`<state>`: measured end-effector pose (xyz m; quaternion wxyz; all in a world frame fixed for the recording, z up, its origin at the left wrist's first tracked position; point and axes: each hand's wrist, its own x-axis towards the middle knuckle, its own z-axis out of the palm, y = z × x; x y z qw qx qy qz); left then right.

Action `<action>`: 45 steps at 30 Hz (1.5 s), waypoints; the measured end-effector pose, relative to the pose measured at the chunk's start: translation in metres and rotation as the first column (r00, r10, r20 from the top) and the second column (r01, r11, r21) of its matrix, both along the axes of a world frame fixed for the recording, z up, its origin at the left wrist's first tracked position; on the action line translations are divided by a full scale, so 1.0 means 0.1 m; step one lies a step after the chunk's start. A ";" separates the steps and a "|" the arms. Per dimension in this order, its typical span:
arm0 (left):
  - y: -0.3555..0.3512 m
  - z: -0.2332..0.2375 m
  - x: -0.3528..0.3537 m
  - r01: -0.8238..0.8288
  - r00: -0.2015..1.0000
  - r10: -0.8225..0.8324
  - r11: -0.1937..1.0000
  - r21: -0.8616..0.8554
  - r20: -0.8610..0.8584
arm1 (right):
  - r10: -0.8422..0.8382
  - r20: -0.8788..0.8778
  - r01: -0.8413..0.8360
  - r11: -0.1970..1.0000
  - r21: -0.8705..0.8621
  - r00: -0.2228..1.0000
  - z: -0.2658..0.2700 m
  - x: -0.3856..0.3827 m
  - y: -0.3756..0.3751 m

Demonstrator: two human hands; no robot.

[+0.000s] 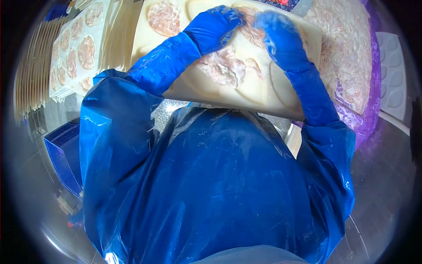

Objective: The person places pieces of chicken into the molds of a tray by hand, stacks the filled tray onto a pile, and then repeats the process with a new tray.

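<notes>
apron [211, 185]: blue plastic, fills the lower half of the view; sleeves run up to both gloves, so no bare skin is near the food
table [387, 176]: metal, wet-looking, shows at lower right
mould tray [206, 90]: cream, oval recesses; near edge is raised toward the person's chest and the far edge sits lower, probably so the recesses face the hands
meat heap [343, 57]: raw pale-pink pieces, just right of the mould tray, close enough for the right arm to reach
purple sheet [367, 119]: lies under the heap, keeps it off the table
filled trays [74, 53]: stacked at far left, round portions in the top one, well apart from the hands
blue crate [66, 149]: left of the apron, lower than the table; contents cannot be told
empty tray [393, 79]: white, bare recesses, at the right edge beyond the heap
left hand [215, 24]: blue glove, palm down on the far part of the mould tray, fingers curled onto meat there; cannot tell whether they pinch a piece or only press
right hand [279, 35]: blue glove, blurred by motion, just beside the left over the same area; grip cannot be told
centre portion [224, 68]: ragged raw meat in a middle recess, between the two forearms, spilling a little past its oval
finished portion [163, 17]: rounder, fills its recess at the tray's far left, untouched by either hand
</notes>
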<state>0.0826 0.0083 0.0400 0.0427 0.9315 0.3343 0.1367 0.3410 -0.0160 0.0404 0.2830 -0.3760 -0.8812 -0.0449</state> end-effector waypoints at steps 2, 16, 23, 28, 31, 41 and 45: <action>0.00 -0.02 -0.04 0.009 1.000 -0.009 0.999 0.032 -0.003 | 0.077 -0.010 -0.077 0.996 -0.043 0.997 -0.15 0.14 -0.06; -0.27 -0.03 -0.31 0.075 0.814 0.314 0.778 -0.624 0.489 | -0.102 -0.036 0.090 0.963 -0.254 0.994 0.35 -0.17 -0.64; -0.57 0.10 -0.76 -0.080 0.798 0.197 0.971 -0.224 0.569 | -0.021 -0.279 -0.050 0.968 -0.244 0.960 0.11 -0.48 -0.33; -1.07 0.22 -0.46 -0.261 0.948 0.275 0.960 -0.099 0.162 | 0.027 -0.203 -0.096 0.936 -0.338 0.979 0.14 -0.80 -0.79; -1.06 0.20 -0.66 -0.345 0.936 0.349 0.936 -0.062 0.053 | -0.047 -0.155 -0.044 0.843 -0.536 0.987 0.29 -0.62 -0.80; -0.75 0.12 -0.23 0.090 0.962 -0.056 0.989 -0.118 0.267 | -0.312 -0.492 -0.171 0.679 -0.714 0.813 0.32 -0.45 -0.91; -0.75 0.11 -0.26 0.105 0.965 -0.078 0.990 -0.095 0.252 | -0.192 -0.467 -0.170 0.760 -0.628 0.863 0.29 -0.62 -1.09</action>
